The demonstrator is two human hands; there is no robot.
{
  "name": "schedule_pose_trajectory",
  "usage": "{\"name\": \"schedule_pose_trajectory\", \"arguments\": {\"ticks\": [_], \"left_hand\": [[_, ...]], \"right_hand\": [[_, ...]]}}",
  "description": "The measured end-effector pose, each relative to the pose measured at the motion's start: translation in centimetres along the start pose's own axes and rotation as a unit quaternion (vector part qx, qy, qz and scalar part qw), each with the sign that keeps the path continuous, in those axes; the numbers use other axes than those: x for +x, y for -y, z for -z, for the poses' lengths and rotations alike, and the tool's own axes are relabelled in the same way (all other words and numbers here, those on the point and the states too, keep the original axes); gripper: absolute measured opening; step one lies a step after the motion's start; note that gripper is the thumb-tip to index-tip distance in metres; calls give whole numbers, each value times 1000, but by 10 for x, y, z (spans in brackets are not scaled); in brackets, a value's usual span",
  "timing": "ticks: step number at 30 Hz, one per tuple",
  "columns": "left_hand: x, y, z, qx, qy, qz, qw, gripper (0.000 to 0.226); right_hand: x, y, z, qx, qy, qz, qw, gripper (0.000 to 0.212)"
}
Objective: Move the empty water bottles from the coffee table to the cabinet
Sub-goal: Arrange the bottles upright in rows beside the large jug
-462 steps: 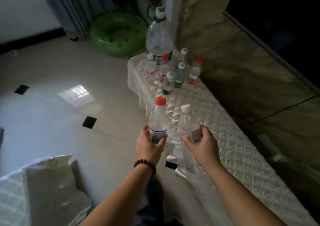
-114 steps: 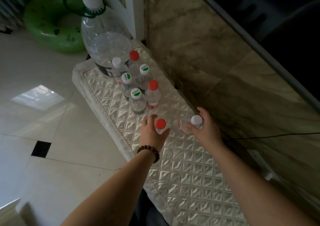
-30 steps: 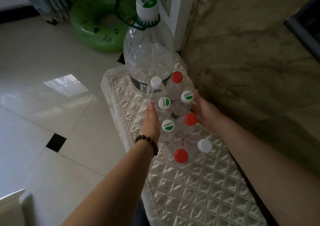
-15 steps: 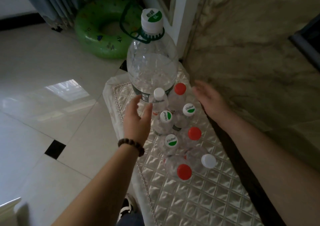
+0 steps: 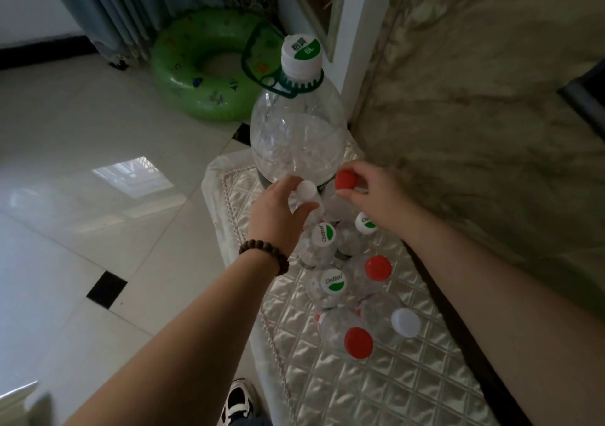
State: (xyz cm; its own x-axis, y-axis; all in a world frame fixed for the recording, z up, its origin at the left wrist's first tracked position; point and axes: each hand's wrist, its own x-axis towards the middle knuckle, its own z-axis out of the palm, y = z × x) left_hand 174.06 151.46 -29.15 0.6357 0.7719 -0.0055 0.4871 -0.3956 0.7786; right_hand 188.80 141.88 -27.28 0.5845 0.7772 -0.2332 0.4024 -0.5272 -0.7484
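Item: small clear plastic water bottles, empty, standing upright in a tight cluster on the quilted silver-white cloth of the cabinet top.

Count showing: eight small bottles.
- White-capped small bottle, at the far end of the cluster, touching the large jug. The left hand, wearing a dark beaded bracelet, is closing thumb and fingers around its neck just under the cap.
- Red-capped small bottle, just beside it. The right hand is pinching its cap between thumb and fingertips.
- Two bottles with green-and-white printed caps, sitting just behind the held pair, one partly hidden by the right wrist.
- Third green-and-white capped bottle and a red-capped bottle, standing mid-cluster.
- Nearest pair: red-capped bottle and plain white-capped bottle.

Associated: large clear empty jug with green carry handle and green-and-white cap, standing at the far end of the cloth.

Surroundings: green inflatable swim ring lying on the pale tiled floor beyond; marbled wall running along the right; a black-and-white shoe showing below.

Progress, as a judgement: delivery is looking largely done, all visible bottles already standing on the cabinet. The hands appear to be straightening the far pair. The coffee table is not in view, so whether any bottles are waiting there cannot be told.
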Motion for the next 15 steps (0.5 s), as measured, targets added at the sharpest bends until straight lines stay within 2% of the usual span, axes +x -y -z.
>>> {"name": "schedule_pose_trajectory", "arguments": {"ticks": [8,11,13,15], "left_hand": [[2,-3,0,-22,15,14,1000,29],[3,0,1,-16,25,23,999,41],[-1,1,6,-31,-3,34,999,46],[-12,-1,16,-43,-52,11,998,36]], "right_hand": [[2,3,4,-3,11,-15,1000,35],[0,2,5,18,9,-24,1000,44],[-5,1,9,39,-16,-34,999,53],[-18,-1,16,44,-50,-32,997,54]]}}
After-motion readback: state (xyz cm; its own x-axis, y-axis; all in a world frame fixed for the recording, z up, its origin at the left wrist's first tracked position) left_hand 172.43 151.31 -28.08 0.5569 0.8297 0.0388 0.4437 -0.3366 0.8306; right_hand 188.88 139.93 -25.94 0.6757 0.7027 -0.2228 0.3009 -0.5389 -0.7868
